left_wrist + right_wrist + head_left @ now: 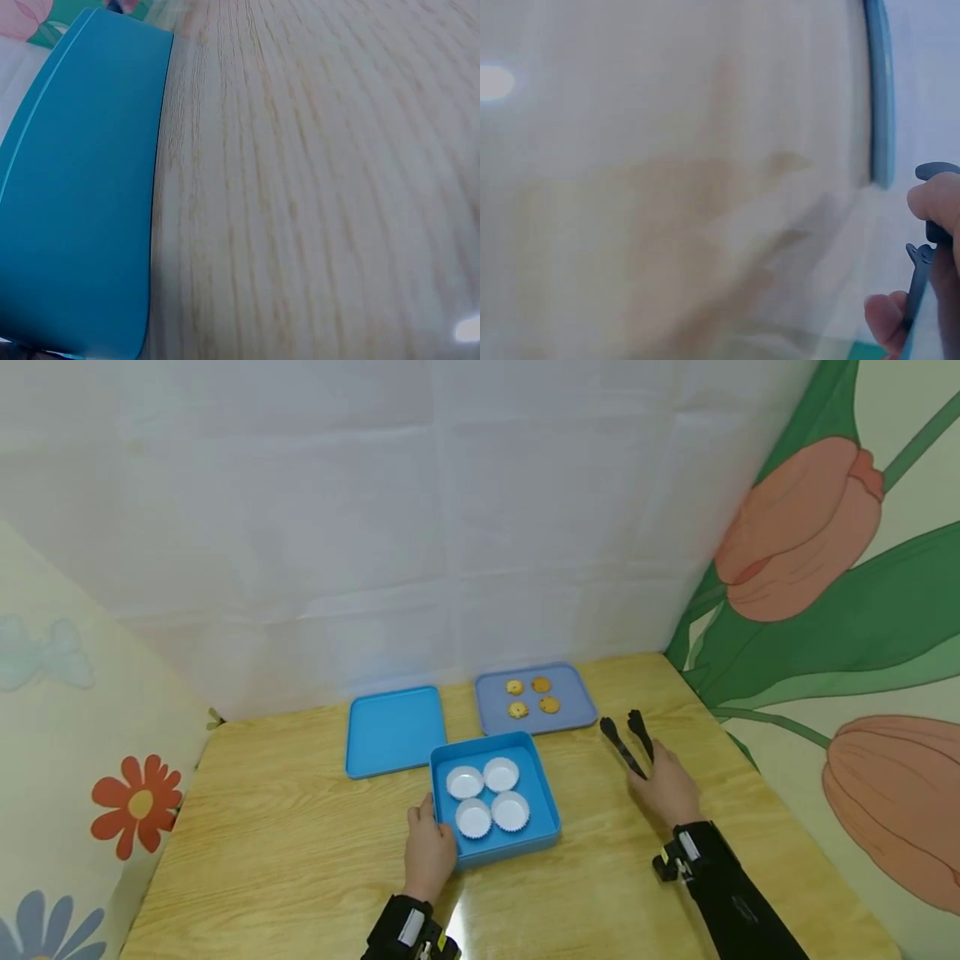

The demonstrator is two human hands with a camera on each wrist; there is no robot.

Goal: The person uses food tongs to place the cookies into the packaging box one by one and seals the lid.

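Note:
A square blue box (487, 858) stands on the table with several white paper baking cups (511, 811) inside. At its left side my left hand (430, 858) rests, fingers along the outer wall and thumb by the near corner. The box's blue wall (82, 187) fills the left of the left wrist view, where the hand itself is out of sight. My right hand (667, 785) grips black tongs (619, 745), their two arms spread apart and pointing toward the back. In the right wrist view, fingers (937, 201) wrap the dark tongs (919, 281).
Behind the box to the right, a purple-blue tray (495, 720) carries several small round cookies (550, 704). A flat blue lid or tray (395, 731) lies behind it to the left. White cloth (337, 527) hangs along the back edge of the wooden table (285, 827).

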